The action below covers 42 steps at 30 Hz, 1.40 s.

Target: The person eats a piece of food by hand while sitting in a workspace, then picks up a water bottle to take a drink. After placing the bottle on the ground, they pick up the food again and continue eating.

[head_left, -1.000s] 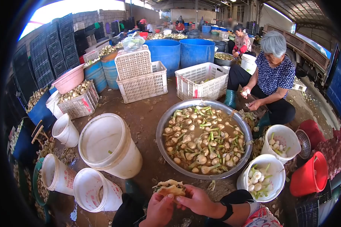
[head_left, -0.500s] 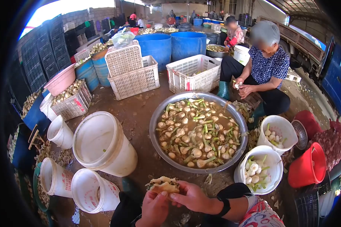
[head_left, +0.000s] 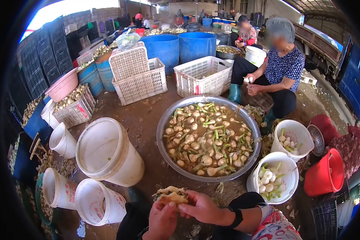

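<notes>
A stuffed flatbread (head_left: 171, 195) with dark green filling showing at its open edge is held low at the front. My left hand (head_left: 163, 218) is closed on it from the lower left, thumb pressed against the bread. On the other side, the fingers of my right hand (head_left: 202, 208) pinch its right end; a dark band circles that wrist. Just beyond sits a wide metal basin (head_left: 161, 138) of murky water, full of garlic bulbs (head_left: 207, 160) with green stems. A white bucket (head_left: 293, 176) holding trimmed garlic stands right of my right hand.
A person (head_left: 284, 68) sits across the basin, holding garlic. White buckets (head_left: 126, 160) stand at left, another garlic bucket (head_left: 304, 136) and a red bucket (head_left: 324, 176) at right. Behind are plastic crates (head_left: 142, 86) and blue barrels (head_left: 198, 47). A truck (head_left: 356, 80) is at far right.
The person opposite has raised their head, and the garlic in their hands has shifted slightly. My hands and the flatbread stay nearly in place; the view has shifted a little.
</notes>
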Motion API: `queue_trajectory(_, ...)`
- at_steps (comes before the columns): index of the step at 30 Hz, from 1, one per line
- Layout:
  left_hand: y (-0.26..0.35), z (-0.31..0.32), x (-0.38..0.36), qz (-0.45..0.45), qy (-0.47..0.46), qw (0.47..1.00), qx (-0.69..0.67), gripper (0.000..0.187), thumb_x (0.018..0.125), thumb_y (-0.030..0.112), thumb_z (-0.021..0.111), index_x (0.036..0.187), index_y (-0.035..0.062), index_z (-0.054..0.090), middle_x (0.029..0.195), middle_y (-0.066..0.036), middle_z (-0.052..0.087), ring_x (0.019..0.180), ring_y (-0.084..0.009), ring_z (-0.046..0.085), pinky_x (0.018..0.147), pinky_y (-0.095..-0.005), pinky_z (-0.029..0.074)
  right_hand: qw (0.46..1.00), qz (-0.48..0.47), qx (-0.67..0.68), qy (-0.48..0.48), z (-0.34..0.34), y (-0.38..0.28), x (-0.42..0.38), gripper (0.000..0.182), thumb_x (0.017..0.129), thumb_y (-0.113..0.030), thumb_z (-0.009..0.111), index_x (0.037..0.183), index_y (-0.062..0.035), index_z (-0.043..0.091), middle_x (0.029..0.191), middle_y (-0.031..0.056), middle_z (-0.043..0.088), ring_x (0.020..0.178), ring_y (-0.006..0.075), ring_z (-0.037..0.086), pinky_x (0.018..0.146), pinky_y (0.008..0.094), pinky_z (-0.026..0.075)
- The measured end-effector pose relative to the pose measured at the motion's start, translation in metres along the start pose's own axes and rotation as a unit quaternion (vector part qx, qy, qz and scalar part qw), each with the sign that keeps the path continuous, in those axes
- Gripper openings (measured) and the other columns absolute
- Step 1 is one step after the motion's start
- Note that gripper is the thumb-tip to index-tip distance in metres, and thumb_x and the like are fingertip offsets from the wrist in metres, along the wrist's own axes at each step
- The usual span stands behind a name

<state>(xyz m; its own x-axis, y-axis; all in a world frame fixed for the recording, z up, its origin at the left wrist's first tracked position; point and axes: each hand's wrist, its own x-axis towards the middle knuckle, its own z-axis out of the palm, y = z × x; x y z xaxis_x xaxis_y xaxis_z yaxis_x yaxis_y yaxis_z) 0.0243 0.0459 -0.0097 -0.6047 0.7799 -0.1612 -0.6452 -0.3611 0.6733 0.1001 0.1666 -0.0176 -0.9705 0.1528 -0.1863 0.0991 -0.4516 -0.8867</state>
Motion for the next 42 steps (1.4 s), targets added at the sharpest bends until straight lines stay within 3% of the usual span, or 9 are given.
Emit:
queue_trajectory(4,-0.001,0.002,-0.001,0.009,0.035,0.999,0.009,0.032,0.081,0.013,0.052,0.111,0.0021,0.045,0.100,-0.012,0.055,0.081,-0.0222,0.056,0.066,-0.0346,0.046,1.000,0.001,0.006,-0.001,0.000,-0.001,0.000,0.021,0.083,-0.019,0.057,0.094,-0.0036,0.047,0.074,-0.0012,0.051,0.060,0.0042,0.048,0.053,0.0180,0.041)
queue_trajectory(10,-0.004,-0.005,0.003,-0.002,-0.015,1.000,0.000,0.031,0.081,0.012,0.052,0.110,0.0022,0.045,0.099,-0.012,0.055,0.081,-0.0218,0.056,0.064,-0.0340,0.045,1.000,-0.007,-0.007,0.000,-0.001,0.000,0.001,0.020,0.084,-0.019,0.056,0.093,-0.0036,0.048,0.072,-0.0011,0.051,0.059,0.0043,0.048,0.052,0.0181,0.041)
queue_trajectory(13,-0.002,0.002,0.001,0.021,0.025,0.999,0.004,0.031,0.081,0.012,0.052,0.109,0.0027,0.046,0.099,-0.011,0.056,0.081,-0.0215,0.056,0.065,-0.0333,0.045,1.000,0.006,0.001,0.006,0.001,-0.004,0.000,0.020,0.084,-0.020,0.056,0.092,-0.0035,0.048,0.072,-0.0010,0.051,0.058,0.0043,0.048,0.052,0.0181,0.040)
queue_trajectory(23,0.001,0.004,0.000,-0.006,-0.015,0.999,0.031,0.034,0.080,0.012,0.051,0.113,0.0049,0.043,0.104,-0.010,0.054,0.091,-0.0226,0.055,0.073,-0.0336,0.046,0.998,-0.039,-0.046,0.011,0.002,0.000,0.000,0.020,0.083,-0.019,0.055,0.091,-0.0013,0.048,0.067,0.0000,0.051,0.055,0.0042,0.047,0.047,0.0192,0.038)
queue_trajectory(25,0.000,0.013,0.000,0.044,0.041,0.998,0.009,0.031,0.080,0.012,0.053,0.108,0.0014,0.046,0.097,-0.012,0.057,0.080,-0.0212,0.056,0.064,-0.0317,0.045,0.998,-0.042,-0.039,0.013,0.002,-0.001,0.001,0.020,0.083,-0.019,0.055,0.090,-0.0013,0.048,0.066,0.0000,0.051,0.055,0.0044,0.046,0.047,0.0194,0.038)
queue_trajectory(27,0.000,0.006,0.000,0.043,0.024,0.999,0.021,0.033,0.081,0.012,0.053,0.111,0.0018,0.044,0.100,-0.013,0.055,0.083,-0.0217,0.056,0.064,-0.0316,0.045,0.999,-0.046,-0.026,0.010,0.002,-0.001,0.001,0.020,0.082,-0.019,0.056,0.090,-0.0014,0.049,0.065,0.0002,0.051,0.054,0.0047,0.045,0.047,0.0198,0.037)
queue_trajectory(30,0.001,0.003,0.001,0.022,-0.017,0.999,0.031,0.035,0.081,0.011,0.051,0.114,0.0048,0.042,0.107,-0.010,0.053,0.095,-0.0231,0.054,0.074,-0.0347,0.047,0.998,-0.058,-0.022,0.009,0.001,0.002,0.002,0.020,0.082,-0.018,0.056,0.089,-0.0011,0.049,0.064,0.0003,0.051,0.054,0.0045,0.045,0.047,0.0200,0.037)
queue_trajectory(32,-0.001,0.010,0.002,0.045,0.026,0.999,0.018,0.032,0.081,0.012,0.053,0.110,0.0020,0.044,0.101,-0.012,0.055,0.083,-0.0213,0.056,0.064,-0.0319,0.045,0.998,-0.051,-0.034,0.011,-0.001,0.003,0.003,0.019,0.081,-0.018,0.056,0.089,-0.0009,0.050,0.064,0.0002,0.051,0.054,0.0045,0.045,0.047,0.0202,0.037)
queue_trajectory(42,0.000,0.010,0.000,0.048,0.017,0.999,0.017,0.034,0.081,0.010,0.052,0.112,0.0016,0.044,0.103,-0.013,0.054,0.085,-0.0226,0.055,0.065,-0.0328,0.046,0.998,-0.055,-0.030,0.019,0.002,0.004,0.002,0.021,0.080,-0.018,0.057,0.089,-0.0002,0.050,0.063,-0.0001,0.051,0.054,0.0052,0.045,0.048,0.0216,0.037)
